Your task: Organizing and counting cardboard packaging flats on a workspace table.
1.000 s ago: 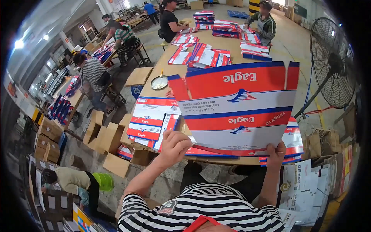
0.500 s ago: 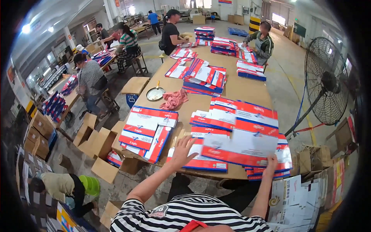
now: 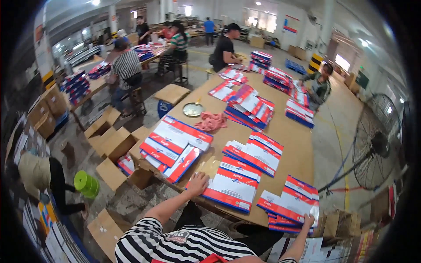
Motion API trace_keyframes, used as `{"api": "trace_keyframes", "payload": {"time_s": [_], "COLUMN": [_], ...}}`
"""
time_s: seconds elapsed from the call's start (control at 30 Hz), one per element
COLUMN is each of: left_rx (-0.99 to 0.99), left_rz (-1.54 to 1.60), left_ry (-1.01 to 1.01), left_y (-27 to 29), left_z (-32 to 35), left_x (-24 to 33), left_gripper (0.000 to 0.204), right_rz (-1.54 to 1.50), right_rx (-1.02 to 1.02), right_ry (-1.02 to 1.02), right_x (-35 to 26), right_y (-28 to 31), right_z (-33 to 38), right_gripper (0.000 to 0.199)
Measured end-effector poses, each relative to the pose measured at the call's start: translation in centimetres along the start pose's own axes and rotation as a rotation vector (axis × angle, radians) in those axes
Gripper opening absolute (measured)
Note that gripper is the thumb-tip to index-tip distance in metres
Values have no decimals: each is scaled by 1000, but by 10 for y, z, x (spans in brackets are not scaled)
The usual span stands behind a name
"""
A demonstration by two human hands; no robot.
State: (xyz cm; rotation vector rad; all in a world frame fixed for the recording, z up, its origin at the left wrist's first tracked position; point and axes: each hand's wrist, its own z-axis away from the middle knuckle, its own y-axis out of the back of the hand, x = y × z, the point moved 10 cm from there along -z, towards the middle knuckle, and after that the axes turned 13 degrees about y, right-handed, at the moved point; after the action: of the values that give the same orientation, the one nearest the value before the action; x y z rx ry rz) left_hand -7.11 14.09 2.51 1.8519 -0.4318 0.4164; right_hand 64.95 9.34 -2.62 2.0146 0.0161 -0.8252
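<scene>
Red, white and blue printed cardboard box blanks lie in piles across the table. My left hand (image 3: 198, 184) rests palm down at the left edge of the flat blank (image 3: 233, 183) in front of me, fingers stretched out. My right hand (image 3: 309, 220) has its fingers bent round the near right edge of a printed blank (image 3: 291, 202), which lies on the right-hand pile. Behind the middle blank are more overlapping blanks (image 3: 256, 152). A folded pile (image 3: 177, 144) sits at the table's left edge.
A round dish (image 3: 193, 109) with a brush and a pink cloth (image 3: 211, 122) lie beyond the left pile. Open cartons (image 3: 115, 147) stand left of the table, a large fan (image 3: 378, 142) on the right. Co-workers sit at the far end and at another table.
My right hand has brought the blank down and right onto the right-hand pile. My left hand has lowered to the table beside the middle blank. The view has shifted.
</scene>
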Motion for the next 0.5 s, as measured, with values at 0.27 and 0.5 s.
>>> {"api": "trace_keyframes", "payload": {"time_s": [0.27, 0.5], "left_rx": [70, 62], "left_rz": [6, -59], "left_ry": [10, 26], "left_y": [19, 9], "left_z": [12, 13], "left_x": [-3, -9], "left_gripper": [25, 30], "right_rz": [433, -542], "right_rx": [-128, -196], "right_ry": [-145, 425], "right_x": [-111, -291], "right_y": [26, -29], "right_z": [20, 84], "right_gripper": [34, 33]}}
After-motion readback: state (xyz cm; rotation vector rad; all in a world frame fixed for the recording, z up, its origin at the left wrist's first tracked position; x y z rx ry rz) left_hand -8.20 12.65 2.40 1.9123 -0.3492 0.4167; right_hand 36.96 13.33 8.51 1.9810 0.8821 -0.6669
